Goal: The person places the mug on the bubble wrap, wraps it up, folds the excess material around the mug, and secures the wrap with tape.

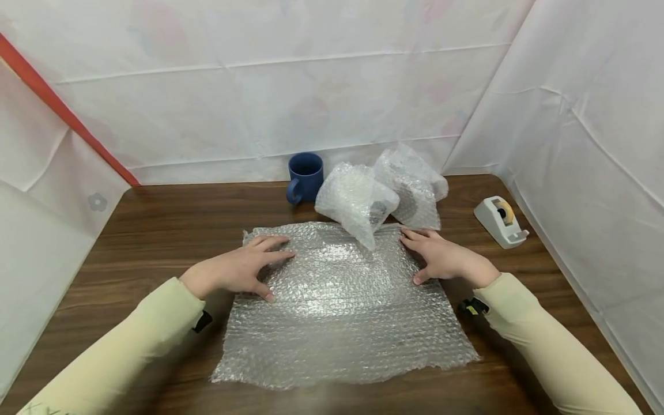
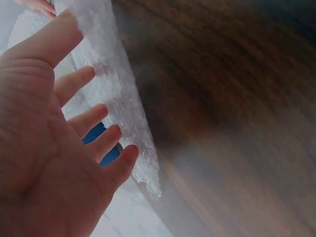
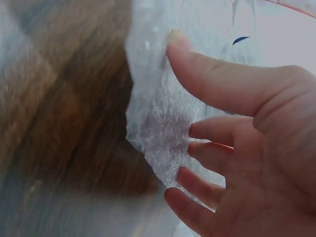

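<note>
A sheet of bubble wrap [image 1: 332, 323] lies spread on the wooden table in the head view. My left hand [image 1: 244, 266] rests on its upper left part, fingers spread and fairly straight. On the upper right edge lies my right hand [image 1: 443, 258], its fingers also extended. In the left wrist view, the fingertips of the left hand [image 2: 64, 128] touch the bubble wrap [image 2: 121, 108]. The right wrist view has the right hand [image 3: 237, 133] with thumb and fingers against the sheet's edge [image 3: 153, 123]. Neither hand grips anything.
Behind the sheet stand a blue mug [image 1: 306, 178] and two bubble-wrapped bundles [image 1: 353, 199], [image 1: 410, 187]; the nearer one overlaps the sheet's far edge. A white tape dispenser [image 1: 500, 222] sits at the right of the table [image 1: 171, 219]. White sheeting [image 1: 311, 86] walls the back and sides.
</note>
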Demonstrator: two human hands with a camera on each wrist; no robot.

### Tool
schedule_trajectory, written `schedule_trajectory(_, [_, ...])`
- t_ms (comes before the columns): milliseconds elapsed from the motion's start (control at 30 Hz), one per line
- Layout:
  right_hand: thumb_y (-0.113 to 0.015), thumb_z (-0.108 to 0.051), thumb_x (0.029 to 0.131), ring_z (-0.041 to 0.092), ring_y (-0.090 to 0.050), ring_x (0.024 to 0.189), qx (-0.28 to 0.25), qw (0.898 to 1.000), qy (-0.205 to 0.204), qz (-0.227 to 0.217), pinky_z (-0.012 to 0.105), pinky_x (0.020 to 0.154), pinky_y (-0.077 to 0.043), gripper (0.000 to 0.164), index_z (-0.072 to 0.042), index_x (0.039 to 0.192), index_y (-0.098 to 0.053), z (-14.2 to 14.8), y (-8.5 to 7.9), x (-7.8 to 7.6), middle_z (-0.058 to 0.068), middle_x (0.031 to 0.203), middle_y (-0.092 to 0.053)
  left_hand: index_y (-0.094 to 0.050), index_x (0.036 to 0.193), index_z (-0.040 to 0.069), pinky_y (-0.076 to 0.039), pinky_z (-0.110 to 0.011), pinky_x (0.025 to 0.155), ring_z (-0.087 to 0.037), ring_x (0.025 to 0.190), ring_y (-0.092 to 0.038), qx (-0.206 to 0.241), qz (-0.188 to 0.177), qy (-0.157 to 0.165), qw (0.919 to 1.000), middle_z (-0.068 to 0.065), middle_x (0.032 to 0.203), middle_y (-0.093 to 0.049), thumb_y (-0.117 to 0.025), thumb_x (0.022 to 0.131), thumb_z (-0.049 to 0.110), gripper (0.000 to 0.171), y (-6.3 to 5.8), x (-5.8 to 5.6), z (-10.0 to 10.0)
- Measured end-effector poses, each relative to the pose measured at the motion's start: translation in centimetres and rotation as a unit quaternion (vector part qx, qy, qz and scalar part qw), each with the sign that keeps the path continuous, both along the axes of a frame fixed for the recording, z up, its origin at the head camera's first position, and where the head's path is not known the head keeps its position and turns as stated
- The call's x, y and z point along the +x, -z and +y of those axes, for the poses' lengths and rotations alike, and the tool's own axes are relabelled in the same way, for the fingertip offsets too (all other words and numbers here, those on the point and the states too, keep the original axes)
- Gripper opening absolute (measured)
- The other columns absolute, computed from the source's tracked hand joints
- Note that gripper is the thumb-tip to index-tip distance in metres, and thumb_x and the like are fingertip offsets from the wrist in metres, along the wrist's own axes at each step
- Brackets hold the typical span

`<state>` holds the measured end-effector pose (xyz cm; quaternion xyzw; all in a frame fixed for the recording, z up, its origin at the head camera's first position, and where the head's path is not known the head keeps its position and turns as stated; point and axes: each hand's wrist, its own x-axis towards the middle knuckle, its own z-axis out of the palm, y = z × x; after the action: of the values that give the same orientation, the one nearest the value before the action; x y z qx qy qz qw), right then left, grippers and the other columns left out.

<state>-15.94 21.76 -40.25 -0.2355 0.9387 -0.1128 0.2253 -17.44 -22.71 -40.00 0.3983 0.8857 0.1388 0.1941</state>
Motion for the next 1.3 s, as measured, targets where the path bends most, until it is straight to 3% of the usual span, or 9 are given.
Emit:
schedule_trajectory(233, [-0.08,-0.05,0.08,0.051,-0.007,0.145,-0.016,1.0,-0.018,0.018,0.066,0.108,-0.027,0.107,0.001,0.156,-0.024,0.3,0.4,0.2,0.017,0.165,-0.008,-0.049,0.146,0.005,-0.033,-0.064,0.106,-0.039,0.136,-0.039,0.068,0.012,-0.029,0.9972,-0.015,0.15,-0.042,-0.08,0.085,0.037,0.076,-0.3,-2.0,0.2])
schedule_trajectory(400, [-0.078,-0.06,0.076,0.049,-0.01,0.145,0.007,0.999,-0.013,0.035,0.063,0.107,-0.032,0.114,0.0,0.156,-0.023,0.0,0.6,0.7,0.017,0.165,-0.009,-0.05,0.143,0.004,-0.051,-0.049,0.091,-0.029,0.111,-0.06,0.127,0.03,-0.132,0.9827,-0.013,0.139,-0.052,-0.072,0.093,0.035,0.063,-1.2,-5.1,1.0])
schedule_trajectory(567, [-0.077,-0.061,0.076,0.049,-0.011,0.145,0.015,0.999,-0.008,0.042,0.062,0.106,-0.033,0.115,0.0,0.157,-0.023,-0.1,0.7,0.9,0.017,0.165,-0.009,-0.042,0.149,0.009,-0.051,-0.047,0.085,-0.028,0.106,-0.063,0.167,-0.044,-0.254,0.9517,-0.014,0.14,-0.052,-0.058,0.099,0.048,0.066,-2.2,-8.1,2.8])
schedule_trajectory(700, [-0.078,-0.061,0.075,0.048,-0.01,0.145,0.011,0.999,-0.004,0.042,0.062,0.107,-0.032,0.115,-0.001,0.157,-0.023,-0.2,0.8,0.9,0.016,0.165,-0.009,-0.035,0.152,0.004,-0.05,-0.046,0.091,-0.029,0.107,-0.065,0.218,-0.136,-0.307,0.9165,-0.018,0.137,-0.054,-0.05,0.103,0.045,0.066,-2.5,-10.1,4.5])
schedule_trajectory(800, [-0.078,-0.06,0.075,0.048,-0.009,0.146,0.008,0.999,-0.001,0.041,0.062,0.108,-0.031,0.115,-0.001,0.157,-0.023,-0.3,0.8,1.0,0.015,0.165,-0.008,-0.042,0.145,-0.002,-0.049,-0.045,0.095,-0.027,0.105,-0.066,0.246,-0.183,-0.329,0.8932,-0.019,0.133,-0.056,-0.046,0.106,0.039,0.057,-2.1,-11.1,5.4])
schedule_trajectory(967, [-0.079,-0.059,0.075,0.049,-0.01,0.145,0.014,0.999,0.002,0.042,0.064,0.108,-0.03,0.115,-0.001,0.157,-0.023,-0.5,0.9,1.0,0.015,0.165,-0.009,-0.057,0.117,-0.008,-0.05,-0.042,0.096,-0.021,0.092,-0.069,0.296,-0.224,-0.352,0.8592,-0.017,0.107,-0.063,-0.045,0.107,0.031,0.042,-1.1,-11.8,6.1])
schedule_trajectory(1067, [-0.08,-0.059,0.074,0.05,-0.011,0.145,0.018,0.999,0.003,0.042,0.065,0.108,-0.028,0.115,-0.002,0.157,-0.023,-0.6,0.8,1.0,0.015,0.165,-0.009,-0.057,0.111,-0.009,-0.051,-0.042,0.094,-0.018,0.086,-0.07,0.323,-0.223,-0.359,0.8468,-0.014,0.099,-0.061,-0.047,0.107,0.028,0.04,-0.7,-11.6,6.0])
schedule_trajectory(1167, [-0.08,-0.059,0.074,0.05,-0.01,0.145,0.018,0.999,0.004,0.039,0.066,0.109,-0.025,0.115,-0.002,0.157,-0.023,-0.7,0.8,1.0,0.014,0.165,-0.009,-0.058,0.11,-0.008,-0.052,-0.042,0.094,-0.018,0.086,-0.071,0.335,-0.214,-0.363,0.8429,-0.014,0.099,-0.061,-0.047,0.106,0.029,0.04,-0.8,-11.0,5.6])
schedule_trajectory(1300, [-0.08,-0.057,0.075,0.049,-0.01,0.145,0.018,0.999,0.007,0.037,0.066,0.109,-0.024,0.115,-0.003,0.157,-0.022,-0.9,0.7,1.0,0.013,0.166,-0.008,-0.059,0.108,-0.006,-0.053,-0.042,0.092,-0.019,0.087,-0.071,0.341,-0.199,-0.357,0.8469,-0.015,0.101,-0.062,-0.047,0.106,0.032,0.04,-1.9,-9.9,4.7])
